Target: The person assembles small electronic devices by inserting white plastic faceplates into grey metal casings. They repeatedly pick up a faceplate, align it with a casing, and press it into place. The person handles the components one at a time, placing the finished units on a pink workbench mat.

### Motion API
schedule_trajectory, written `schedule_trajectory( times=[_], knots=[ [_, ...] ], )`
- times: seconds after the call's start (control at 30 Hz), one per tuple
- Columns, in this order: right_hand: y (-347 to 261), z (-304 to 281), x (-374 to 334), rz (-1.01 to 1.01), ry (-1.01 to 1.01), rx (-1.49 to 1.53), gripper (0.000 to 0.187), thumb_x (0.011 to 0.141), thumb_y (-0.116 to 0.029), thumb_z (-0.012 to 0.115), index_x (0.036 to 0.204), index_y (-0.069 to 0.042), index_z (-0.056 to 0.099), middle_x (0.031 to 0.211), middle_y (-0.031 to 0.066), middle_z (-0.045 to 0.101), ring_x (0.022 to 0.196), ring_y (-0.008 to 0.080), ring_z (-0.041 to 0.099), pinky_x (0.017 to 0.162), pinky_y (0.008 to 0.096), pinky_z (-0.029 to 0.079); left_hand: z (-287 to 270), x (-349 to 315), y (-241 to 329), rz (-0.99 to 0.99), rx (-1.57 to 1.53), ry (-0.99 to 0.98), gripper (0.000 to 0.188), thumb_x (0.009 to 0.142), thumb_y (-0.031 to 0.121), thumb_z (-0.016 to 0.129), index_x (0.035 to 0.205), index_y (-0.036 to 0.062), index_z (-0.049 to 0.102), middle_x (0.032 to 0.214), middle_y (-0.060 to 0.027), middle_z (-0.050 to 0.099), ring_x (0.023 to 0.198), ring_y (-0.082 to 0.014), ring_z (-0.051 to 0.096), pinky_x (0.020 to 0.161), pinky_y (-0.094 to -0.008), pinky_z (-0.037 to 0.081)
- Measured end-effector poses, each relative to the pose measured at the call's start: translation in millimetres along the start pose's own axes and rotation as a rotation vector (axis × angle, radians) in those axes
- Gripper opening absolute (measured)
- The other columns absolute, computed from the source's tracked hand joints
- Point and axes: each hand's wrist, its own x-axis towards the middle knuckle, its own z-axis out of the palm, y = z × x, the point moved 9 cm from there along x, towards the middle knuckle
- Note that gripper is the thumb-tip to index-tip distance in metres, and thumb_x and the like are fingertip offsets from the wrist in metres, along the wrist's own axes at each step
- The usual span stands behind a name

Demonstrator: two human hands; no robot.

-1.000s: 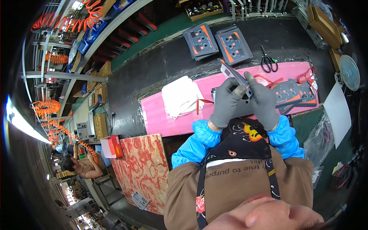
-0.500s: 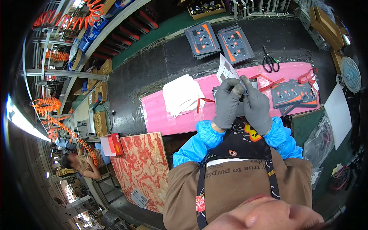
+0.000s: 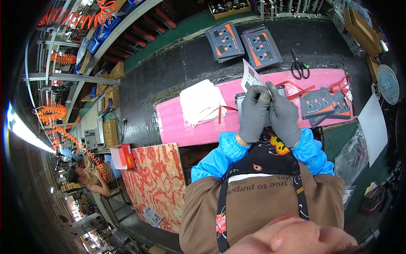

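Both my hands wear grey gloves and meet over a pink mat (image 3: 169,125). Between them stands a thin panel sticker (image 3: 252,77), tilted up, its pale side with dark rectangles showing. My left hand (image 3: 254,113) is closed, its thumb and fingers pinched at the sticker's lower edge. Beside it my right hand (image 3: 286,118) pinches the sticker's right edge, thumb up. Under the hands lies a grey flat plate, mostly hidden, with a red ribbon (image 3: 227,108) sticking out at its left. White backing sheets (image 3: 201,101) are piled to the left.
Two stacks of grey-and-orange panels (image 3: 225,42) (image 3: 261,47) lie on the dark bench, with scissors (image 3: 300,67) to their right. More printed panels (image 3: 317,103) and red ribbons rest at the mat's right end. A fan (image 3: 387,83) stands far right; a person (image 3: 94,178) sits far left.
My hands have drawn slightly closer together, the left shifting a little right. The sticker stays pinched at nearly the same tilt.
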Motion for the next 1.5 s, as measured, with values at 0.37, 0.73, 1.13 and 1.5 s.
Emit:
schedule_trajectory(
  times=[0.37, 0.73, 1.13, 1.5],
  knots=[
    [2.1, -2.7, 1.4, -0.035, 0.051, -0.114, 0.065, 0.08, -0.004, 0.064, 0.143, -0.008, 0.047, 0.07, 0.0076, 0.058, 0.065, 0.0246, 0.062, 0.053, 0.0394, 0.047, 6.2, 1.6, -1.7, -0.085, -0.011, -0.101, 0.033, 0.101, 0.035, 0.059, 0.104, 0.0028, 0.054, 0.092, 0.0003, 0.051, 0.087, -0.008, 0.047, 0.078, -0.0248, 0.043],
    [-2.1, -1.8, 2.0, -0.082, -0.005, 0.016, 0.058, 0.085, -0.003, 0.062, 0.142, -0.009, 0.049, 0.081, 0.0085, 0.064, 0.071, 0.0217, 0.065, 0.057, 0.0356, 0.05, -3.7, 1.8, 35.0, 0.136, 0.379, -0.026, 0.022, 0.098, 0.023, 0.062, 0.094, 0.0012, 0.058, 0.079, -0.001, 0.058, 0.07, -0.0077, 0.053, 0.063, -0.0251, 0.047],
    [20.2, 11.6, 4.9, 0.617, -0.365, 1.14, 0.04, 0.1, -0.029, 0.05, 0.122, 0.004, 0.06, 0.091, 0.0091, 0.067, 0.069, 0.0101, 0.063, 0.056, 0.0229, 0.051, -20.2, 12.6, 26.2, -0.004, 0.301, -0.044, 0.012, 0.095, 0.014, 0.061, 0.089, 0.0043, 0.056, 0.071, -0.0017, 0.06, 0.057, -0.0081, 0.055, 0.052, -0.0231, 0.045],
    [147.2, 18.8, -2.1, 0.857, 0.185, 1.086, 0.033, 0.101, -0.026, 0.052, 0.108, 0.005, 0.062, 0.081, 0.0086, 0.063, 0.059, 0.0117, 0.06, 0.048, 0.0225, 0.049, -159.8, 26.2, -41.6, -0.27, -0.978, 0.245, 0.009, 0.095, 0.014, 0.059, 0.089, 0.0089, 0.054, 0.064, 0.0058, 0.043, 0.047, -0.003, 0.033, 0.037, -0.0185, 0.028]
  ],
)
